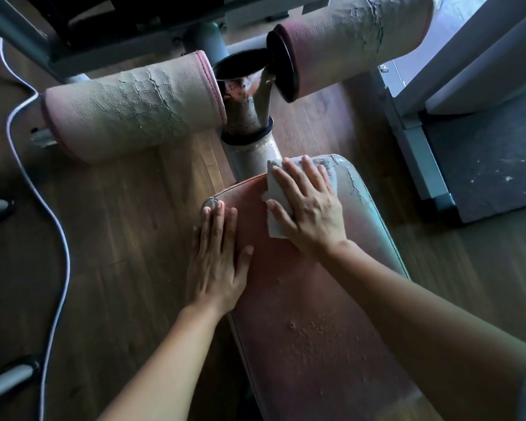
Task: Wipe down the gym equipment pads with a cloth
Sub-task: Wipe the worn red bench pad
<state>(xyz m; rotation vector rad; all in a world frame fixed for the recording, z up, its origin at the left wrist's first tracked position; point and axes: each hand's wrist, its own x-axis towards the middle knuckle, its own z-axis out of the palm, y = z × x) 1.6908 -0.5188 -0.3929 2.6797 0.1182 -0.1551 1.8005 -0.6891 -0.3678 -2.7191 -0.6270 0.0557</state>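
Wiping in progress at the far end of the bench pad (301, 314). Item one: cloth (275, 192), grey, folded small, lying flat on the pad's top end and mostly covered by the right hand (308, 205). Right fingers (312, 171) are spread open and pressed flat on the cloth, not curled round it; judged purpose, to spread pressure so the cloth drags evenly over the vinyl.

Item two: left hand (217, 253), empty, fingers extended and laid flat along the pad's left edge, fingertips at the corner seam, just beside the cloth. Judged purpose: steadying the pad against the wiping push.

Item three: bench pad, reddish-brown, long, serving as the surface worked on. Pitted and blistered near the viewer; grey, flaking patch at the far right corner just beyond the right fingers, probably the patch being worked.

Item four: two roller pads, left roller (134, 113) and right roller (356, 44), pale, badly cracked, mounted either side of a rusted post (249, 117) beyond the bench. No hand or cloth is on them; judged outstanding.

Surroundings: wooden floor (119, 238); white cable (55, 226) trailing along the left, well apart from the hands; dark mat (492, 165) at right.
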